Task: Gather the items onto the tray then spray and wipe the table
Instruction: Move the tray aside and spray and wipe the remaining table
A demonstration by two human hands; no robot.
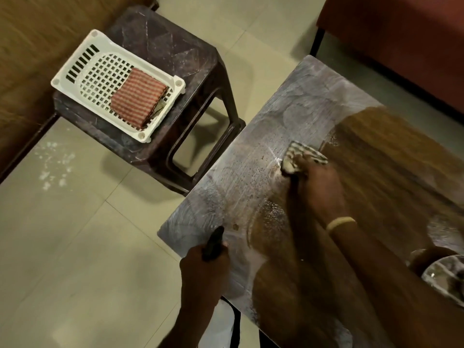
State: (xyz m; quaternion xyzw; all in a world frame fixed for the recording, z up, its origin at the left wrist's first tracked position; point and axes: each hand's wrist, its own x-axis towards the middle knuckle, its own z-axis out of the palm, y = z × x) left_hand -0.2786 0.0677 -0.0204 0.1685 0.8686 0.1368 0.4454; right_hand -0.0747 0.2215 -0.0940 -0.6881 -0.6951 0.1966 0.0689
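Observation:
My right hand [319,187] presses a striped, crumpled cloth [301,158] onto the table top [251,156], whose left part is dusty white and whose right part shows wet brown wood. My left hand [203,270] grips a dark spray nozzle [213,243] at the table's near-left edge; the bottle below it is hidden. A white perforated plastic tray [100,69] sits on a dark stool [163,46] to the left and holds a folded red-checked cloth [138,96] over something greenish.
The dark plastic stool stands close to the table's left corner on a pale tiled floor [75,247] with white specks. A brown sofa [32,59] lies at far left, a red-brown seat [401,38] at top right. A patterned fabric piece [444,275] shows at the right edge.

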